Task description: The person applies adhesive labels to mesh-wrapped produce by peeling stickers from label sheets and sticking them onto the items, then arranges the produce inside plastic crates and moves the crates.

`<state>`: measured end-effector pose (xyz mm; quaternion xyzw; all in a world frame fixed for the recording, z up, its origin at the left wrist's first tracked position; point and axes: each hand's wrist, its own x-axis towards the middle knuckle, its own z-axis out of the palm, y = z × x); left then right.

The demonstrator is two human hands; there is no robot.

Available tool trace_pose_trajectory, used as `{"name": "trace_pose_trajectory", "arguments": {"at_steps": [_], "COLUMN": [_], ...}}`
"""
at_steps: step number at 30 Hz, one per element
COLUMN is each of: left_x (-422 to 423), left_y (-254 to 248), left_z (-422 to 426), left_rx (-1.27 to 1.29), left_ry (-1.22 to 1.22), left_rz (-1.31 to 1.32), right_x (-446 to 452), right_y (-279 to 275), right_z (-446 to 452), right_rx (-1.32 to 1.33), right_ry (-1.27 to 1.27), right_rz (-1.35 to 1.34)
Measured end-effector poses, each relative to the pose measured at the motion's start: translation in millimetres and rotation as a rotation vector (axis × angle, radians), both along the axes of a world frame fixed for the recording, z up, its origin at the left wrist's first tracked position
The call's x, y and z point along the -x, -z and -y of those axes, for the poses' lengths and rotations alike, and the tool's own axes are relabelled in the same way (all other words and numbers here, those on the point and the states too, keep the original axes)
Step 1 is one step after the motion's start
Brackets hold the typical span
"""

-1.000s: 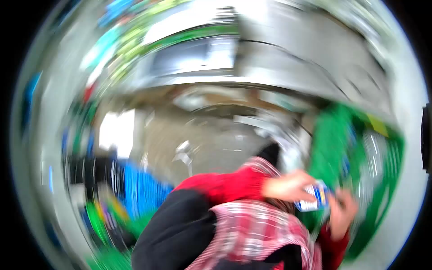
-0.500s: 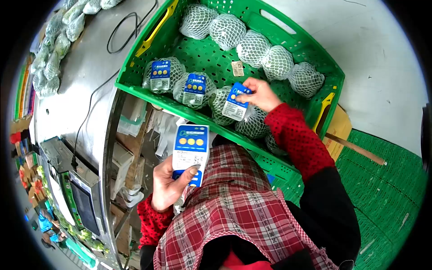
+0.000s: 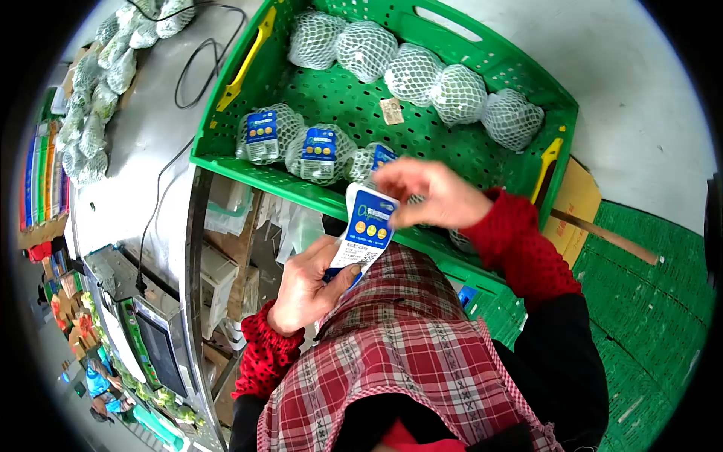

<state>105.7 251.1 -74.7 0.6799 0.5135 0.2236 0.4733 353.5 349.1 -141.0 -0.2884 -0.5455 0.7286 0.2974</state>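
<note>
My left hand (image 3: 310,285) is closed around a strip of blue-and-white printed labels (image 3: 367,226), thumb pressed on its lower part. My right hand (image 3: 433,194) is at the strip's upper right edge, index finger and thumb apart; whether they touch it is unclear. Just beyond is a green plastic crate (image 3: 331,90) holding round produce in white foam nets. In the near row, one netted piece (image 3: 290,120) at the left and another (image 3: 343,143) beside it bear labels. A third, partly hidden behind my right hand, carries a label (image 3: 382,156) too.
Along the crate's far side sit several netted pieces (image 3: 367,51) without visible labels. A small tan paper tag (image 3: 392,111) lies on the crate floor. On the metal table (image 3: 162,83) at left are a black cable (image 3: 154,181) and more netted produce (image 3: 94,113). A dark-screened device (image 3: 158,343) stands lower left.
My right hand has let go of a label, now on the third near piece, and moved down to the strip. My left hand has raised the strip up and right, tilting it.
</note>
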Motion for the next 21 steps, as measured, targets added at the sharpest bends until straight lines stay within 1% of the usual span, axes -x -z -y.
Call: {"name": "trace_pose_trajectory", "arguments": {"at_steps": [1, 2, 3, 4, 5, 6, 7, 8, 9, 10, 11, 13, 15, 16, 17, 18, 19, 20, 21], "left_x": [-5.1, -13.8, -20.1, -23.8, -26.7, -34.6, -36.4, -34.6, -33.4, -39.6, -37.3, -28.3, -29.1, -24.8, -20.9, -30.8, -46.9, -80.2, -104.7], "left_y": [1.2, 0.6, -8.2, -8.6, -6.4, -1.3, 6.9, 16.4, 22.2, 23.9, 25.7, 21.0, 28.1, 28.3, 26.6, 23.2, 19.6, 20.4, 21.1], "left_z": [-1.7, -6.4, -10.9, -12.7, -13.2, -10.8, -5.5, 2.2, 8.6, 13.9, 18.6, 21.1, 25.8, 23.8, 21.5, 20.8, 0.7, -10.9, -20.3], "left_rx": [-0.120, -0.237, -0.322, -0.261, -0.203, -0.104, -0.097, 0.104, 0.305, 0.215, 0.256, 0.395, 0.424, 0.357, 0.289, 0.219, 0.157, 0.119, 0.088], "left_ry": [0.023, 0.053, 0.105, 0.144, 0.179, 0.149, 0.155, 0.099, 0.043, -0.006, -0.031, -0.088, -0.110, -0.083, -0.056, -0.029, 0.142, 0.302, 0.465], "left_rz": [-0.020, -0.031, -0.105, -0.018, 0.064, 0.181, 0.191, 0.132, 0.071, 0.129, 0.086, -0.019, 0.025, 0.053, 0.079, 0.102, 0.011, 0.069, 0.125], "right_x": [2.4, 0.0, -2.3, -4.2, -7.8, -11.3, -14.7, -17.9, -25.4, -37.2, -51.2, -91.9, -108.5, -99.4, -89.5, -96.8, -121.3, -166.2, -197.3], "right_y": [-12.0, -16.6, -18.9, -17.9, -21.9, -25.2, -27.0, -21.2, -19.7, -19.1, -18.5, -21.2, 14.3, 54.8, 90.5, 98.3, 101.5, 102.3, 97.4], "right_z": [11.6, 23.9, 34.6, 44.7, 52.5, 60.8, 67.7, 72.2, 69.1, 58.9, 46.2, 0.4, -15.4, -15.4, -12.8, -3.3, 19.0, 65.7, 125.8], "right_rx": [-0.145, -0.026, 0.092, 0.035, -0.121, -0.203, -0.286, -0.429, -0.424, -0.418, -0.411, 0.140, 0.191, 0.110, -0.119, -0.210, -0.291, -0.271, -0.480], "right_ry": [-0.034, -0.016, 0.004, 0.034, 0.029, 0.050, 0.069, 0.129, 0.133, 0.168, 0.204, 0.331, 0.124, 0.078, 0.075, 0.065, 0.161, 0.284, 0.527], "right_rz": [0.073, 0.023, -0.028, -0.009, 0.088, 0.152, 0.217, 0.255, 0.259, 0.258, 0.258, 0.273, 0.411, 0.391, 0.552, 0.719, 0.892, 1.011, 1.178]}}
